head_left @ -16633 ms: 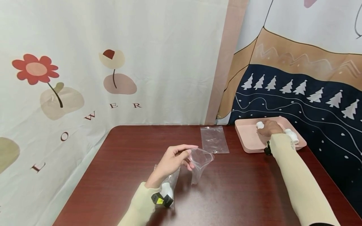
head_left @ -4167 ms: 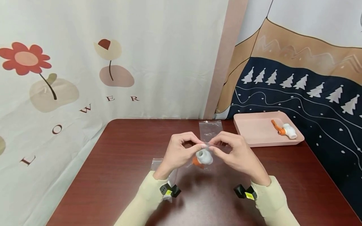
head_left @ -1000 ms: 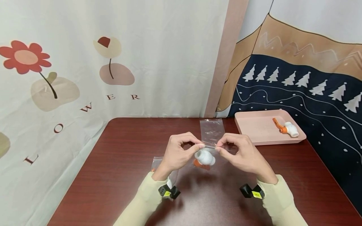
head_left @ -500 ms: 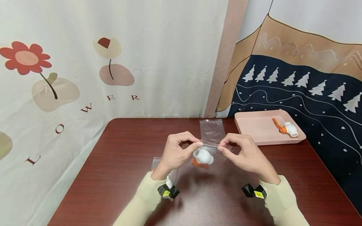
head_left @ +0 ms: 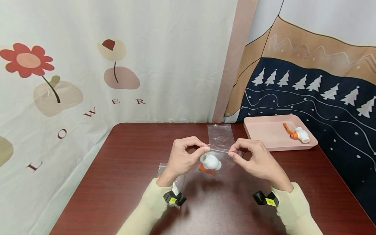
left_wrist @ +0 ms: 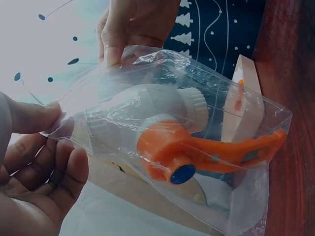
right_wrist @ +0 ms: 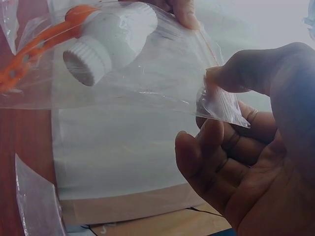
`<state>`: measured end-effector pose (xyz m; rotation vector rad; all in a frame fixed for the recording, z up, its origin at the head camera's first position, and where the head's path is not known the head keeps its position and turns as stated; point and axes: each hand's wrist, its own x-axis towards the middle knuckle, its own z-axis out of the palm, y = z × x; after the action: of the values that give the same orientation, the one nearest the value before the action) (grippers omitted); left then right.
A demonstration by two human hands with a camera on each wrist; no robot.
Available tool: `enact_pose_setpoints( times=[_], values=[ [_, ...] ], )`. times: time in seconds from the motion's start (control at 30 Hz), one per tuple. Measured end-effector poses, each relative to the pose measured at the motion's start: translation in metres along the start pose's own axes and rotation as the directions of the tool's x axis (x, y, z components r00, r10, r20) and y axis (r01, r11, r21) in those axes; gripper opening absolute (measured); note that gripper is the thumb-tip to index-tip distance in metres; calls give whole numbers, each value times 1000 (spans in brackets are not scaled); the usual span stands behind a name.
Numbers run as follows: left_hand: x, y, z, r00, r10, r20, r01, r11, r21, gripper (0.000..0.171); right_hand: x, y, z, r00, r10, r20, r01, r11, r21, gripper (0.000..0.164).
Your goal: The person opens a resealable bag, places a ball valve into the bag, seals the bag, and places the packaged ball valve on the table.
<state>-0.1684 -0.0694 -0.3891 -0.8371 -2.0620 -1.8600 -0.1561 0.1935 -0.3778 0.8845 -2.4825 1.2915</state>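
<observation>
A clear zip bag (head_left: 218, 149) hangs between my two hands above the table. Inside it is a white plastic ball valve (head_left: 211, 162) with an orange handle (left_wrist: 224, 151). My left hand (head_left: 184, 157) pinches the bag's top edge at its left end between thumb and fingers. Farther right along the same edge, my right hand (head_left: 258, 160) pinches the strip, with the corner sticking out past the thumb in the right wrist view. The edge is drawn straight between both pinches, and the valve hangs below, nearer the left hand.
A pink tray (head_left: 264, 132) at the back right bears another ball valve (head_left: 302, 134) with an orange handle. One flat clear bag (head_left: 220, 134) lies at the table's back. Partly hidden behind my left wrist lies another bag (head_left: 162, 168) with a white and orange item.
Earlier my right hand reached into the tray while the left held the bag, then without a valve. Since then the valve is in the bag, and my right hand's pinch has slid right along its edge.
</observation>
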Motion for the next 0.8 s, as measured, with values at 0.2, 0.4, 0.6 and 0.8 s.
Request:
enact_pose_setpoints(
  times=[0.2, 0.4, 0.6, 0.8],
  values=[
    [0, 0, -3, 1000, -16, -17, 16, 1000, 3, 5, -4, 3, -5, 1000, 13, -2, -13, 1000, -15, 12],
    [-1, -2, -4, 999, -30, -26, 31, 999, 31, 7, -10, 9, -10, 1000, 11, -5, -11, 1000, -15, 14],
    [-1, 0, -4, 998, -50, -36, 52, 998, 39, 5, -11, 9, -11, 1000, 23, 6, -22, 999, -39, 15],
    [0, -2, -1, 997, -68, -41, 69, 997, 22, 6, -10, 11, -12, 999, 44, -21, -45, 998, -51, 15]
  ],
)
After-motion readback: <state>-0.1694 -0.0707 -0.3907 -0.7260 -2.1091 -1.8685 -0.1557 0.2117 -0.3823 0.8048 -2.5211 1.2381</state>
